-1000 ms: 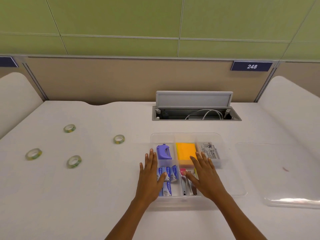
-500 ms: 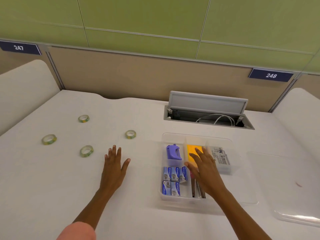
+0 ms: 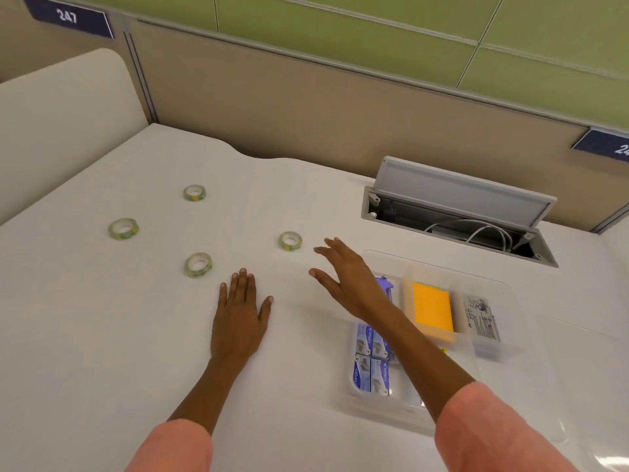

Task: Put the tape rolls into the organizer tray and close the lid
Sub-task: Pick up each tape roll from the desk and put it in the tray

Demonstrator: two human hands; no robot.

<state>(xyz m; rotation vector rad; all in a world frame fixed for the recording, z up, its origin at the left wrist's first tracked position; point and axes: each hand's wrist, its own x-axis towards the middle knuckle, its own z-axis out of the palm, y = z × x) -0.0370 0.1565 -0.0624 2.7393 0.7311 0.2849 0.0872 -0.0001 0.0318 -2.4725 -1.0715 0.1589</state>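
Observation:
Several small clear tape rolls with green-yellow cores lie flat on the white table: one nearest my hands (image 3: 290, 241), one lower left (image 3: 198, 265), one far left (image 3: 123, 228), one at the back (image 3: 194, 192). The clear organizer tray (image 3: 490, 356) sits at the right, lid off, holding a purple tool, an orange pad and blue boxes. My left hand (image 3: 239, 311) rests flat on the table, fingers apart, a little right of the lower-left roll. My right hand (image 3: 343, 275) hovers open just right of the nearest roll, not touching it.
An open cable hatch (image 3: 456, 212) with white wires sits in the table behind the tray. A clear lid edge (image 3: 609, 461) shows at the bottom right corner. Beige partition panels (image 3: 272, 93) close off the back; a cream divider (image 3: 64, 107) stands at the left.
My right hand left the tray and swung left toward the nearest tape roll. My left hand settled flat on the table near the rolls. The view turned left and down.

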